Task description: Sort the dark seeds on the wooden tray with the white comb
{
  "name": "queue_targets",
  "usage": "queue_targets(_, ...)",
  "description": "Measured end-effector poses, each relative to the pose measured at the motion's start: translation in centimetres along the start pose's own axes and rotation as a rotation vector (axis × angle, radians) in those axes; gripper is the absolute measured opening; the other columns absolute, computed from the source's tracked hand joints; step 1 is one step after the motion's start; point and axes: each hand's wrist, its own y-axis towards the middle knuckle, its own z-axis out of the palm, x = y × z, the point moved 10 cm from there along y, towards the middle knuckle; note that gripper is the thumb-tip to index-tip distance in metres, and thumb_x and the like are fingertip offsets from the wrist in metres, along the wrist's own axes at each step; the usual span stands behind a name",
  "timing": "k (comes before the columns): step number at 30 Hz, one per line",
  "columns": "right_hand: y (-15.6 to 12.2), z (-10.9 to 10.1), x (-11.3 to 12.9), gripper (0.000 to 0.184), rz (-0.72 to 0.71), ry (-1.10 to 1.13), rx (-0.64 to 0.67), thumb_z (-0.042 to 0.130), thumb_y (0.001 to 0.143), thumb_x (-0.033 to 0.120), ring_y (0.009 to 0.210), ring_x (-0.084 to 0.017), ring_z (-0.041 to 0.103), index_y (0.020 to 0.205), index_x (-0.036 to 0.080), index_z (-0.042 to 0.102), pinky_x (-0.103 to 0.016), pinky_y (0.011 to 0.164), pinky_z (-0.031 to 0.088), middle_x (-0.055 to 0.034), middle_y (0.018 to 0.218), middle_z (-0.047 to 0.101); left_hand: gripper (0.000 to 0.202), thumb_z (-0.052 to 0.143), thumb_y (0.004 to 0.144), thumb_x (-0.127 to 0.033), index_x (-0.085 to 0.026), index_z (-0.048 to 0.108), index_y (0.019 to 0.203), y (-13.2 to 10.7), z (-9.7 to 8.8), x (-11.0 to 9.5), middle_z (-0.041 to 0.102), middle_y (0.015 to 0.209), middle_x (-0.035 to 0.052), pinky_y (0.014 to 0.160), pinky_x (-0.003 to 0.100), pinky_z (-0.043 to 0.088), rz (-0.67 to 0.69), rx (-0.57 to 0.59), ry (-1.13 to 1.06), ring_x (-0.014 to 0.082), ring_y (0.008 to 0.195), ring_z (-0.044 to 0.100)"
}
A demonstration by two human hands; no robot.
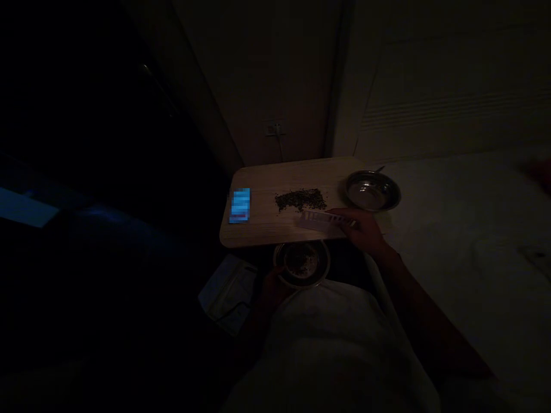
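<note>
The room is very dark. My right hand (360,228) rests on a small wooden table (258,232), closed on a flat pale card (316,220) held edge-down near a dark heap of small grains (300,199). My left hand (270,284) holds a round metal bowl (302,263) just below the table's near edge; something dark lies inside it. An empty steel bowl (372,190) stands on the table's right end.
A lit phone (240,205) lies at the table's left end. Pale bedding (465,241) spreads to the right. A light-coloured flat object (228,292) lies below the table. A wall socket (274,129) with a cable sits behind.
</note>
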Motion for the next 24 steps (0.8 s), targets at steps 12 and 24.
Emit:
queue_targets(12,0.0,-2.9,-3.1,0.037,0.152,-0.218,-0.322,0.056,0.084,0.024,0.101,-0.028,0.069,0.119,0.021,0.067,-0.043,0.088,0.054,-0.0087,0.116,0.071,0.032,0.06,0.076,-0.016,-0.012,0.066,0.107,0.4,-0.4,-0.5,0.075,0.102,0.0118,0.099,0.046,0.047,0.052,-0.001,-0.006,0.029,0.101,0.068)
queue_targets(24,0.3,-3.2,-3.6,0.039,0.19,-0.366,-0.353,0.052,0.083,0.021,0.097,-0.03,0.07,0.12,0.021,0.067,-0.044,0.085,0.055,-0.0099,0.112,0.073,0.042,0.063,0.073,-0.018,-0.015,0.065,0.116,0.2,-0.3,-0.9,0.074,0.107,0.0105,0.101,0.048,0.045,0.109,0.009,-0.008,0.0317,0.11,0.064)
